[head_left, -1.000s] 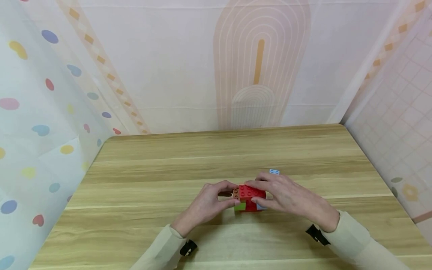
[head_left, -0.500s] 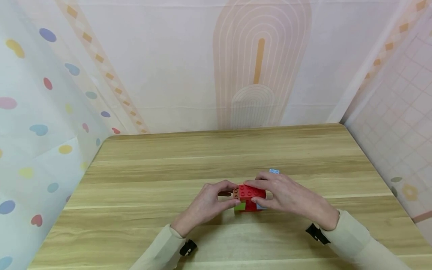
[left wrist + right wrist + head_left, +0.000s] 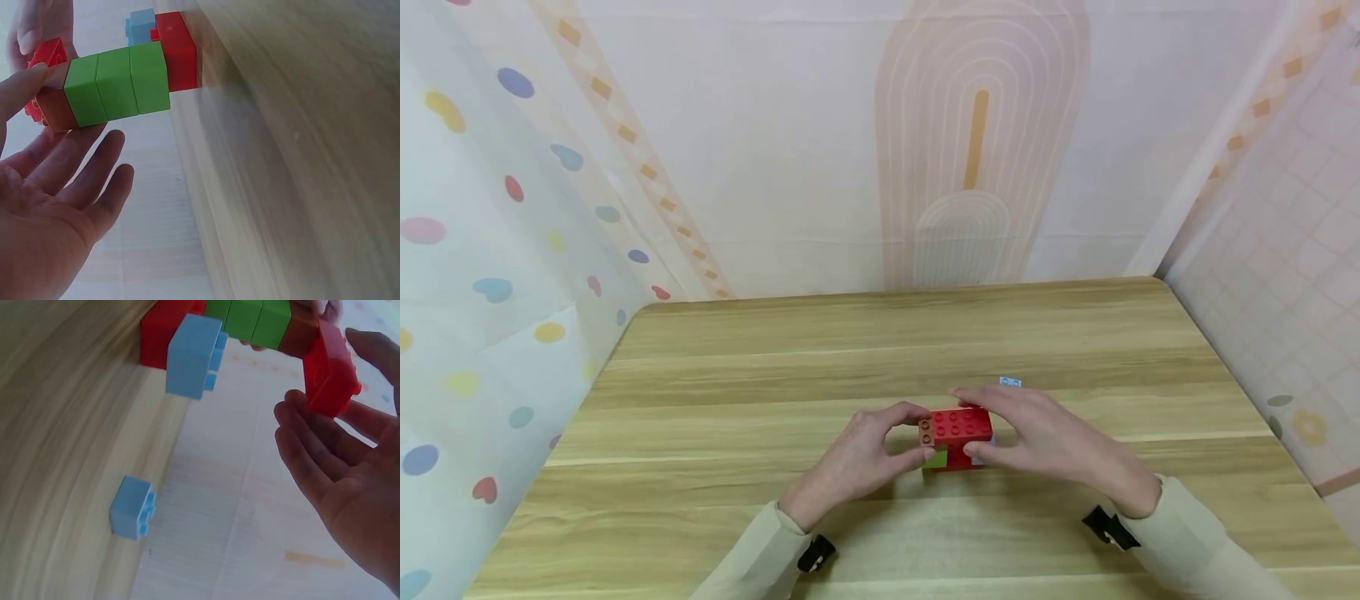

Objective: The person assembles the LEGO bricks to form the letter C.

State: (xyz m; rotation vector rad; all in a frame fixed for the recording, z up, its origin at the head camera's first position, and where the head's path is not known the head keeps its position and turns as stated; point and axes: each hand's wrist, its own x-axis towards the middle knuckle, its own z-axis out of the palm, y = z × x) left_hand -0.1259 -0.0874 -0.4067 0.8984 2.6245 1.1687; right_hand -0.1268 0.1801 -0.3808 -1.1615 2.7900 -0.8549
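Note:
A toy brick build stands on the table. It has a red base brick [image 3: 180, 53], a column of green bricks [image 3: 117, 84] and a brown brick [image 3: 927, 432] on top. A red brick [image 3: 962, 423] juts out to the right from the brown one. A light blue brick [image 3: 192, 356] sits on the base beside the column. My left hand [image 3: 857, 454] pinches the brown brick between thumb and index finger. My right hand [image 3: 1048, 433] is spread around the far end of the upper red brick, with its fingers relaxed and its thumb near the front face.
A loose light blue brick [image 3: 131, 507] lies on the wooden table [image 3: 760, 383] behind my right hand. Patterned cloth [image 3: 797, 150] hangs behind the table and along both sides.
My right hand's fingers have loosened and spread from the upper red brick, moving slightly right and baring more of its studs. My left hand keeps its pinch on the brown brick.

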